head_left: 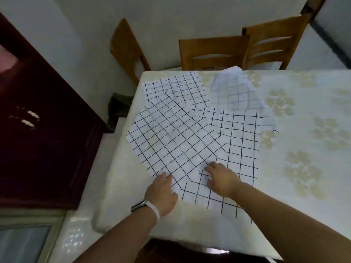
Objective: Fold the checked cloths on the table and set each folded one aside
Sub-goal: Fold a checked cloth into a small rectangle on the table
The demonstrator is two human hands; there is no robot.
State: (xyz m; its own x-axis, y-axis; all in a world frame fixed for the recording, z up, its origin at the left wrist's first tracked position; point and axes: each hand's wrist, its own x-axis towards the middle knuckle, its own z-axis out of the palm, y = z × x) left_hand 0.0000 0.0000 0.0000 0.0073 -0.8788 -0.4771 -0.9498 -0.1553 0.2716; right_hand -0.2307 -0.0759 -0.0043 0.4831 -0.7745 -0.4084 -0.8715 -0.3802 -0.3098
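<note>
On the table (303, 168), both flat, unclenched hands, left hand (162, 192) and right hand (222, 179), press the checked cloths (180, 141).

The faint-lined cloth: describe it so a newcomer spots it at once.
Start at the table, then its far edge by the wooden chairs. The faint-lined cloth lies there, rumpled at its far end; its grid is pale blue-grey, while the neighbouring checked cloths carry bold black lines.
</note>
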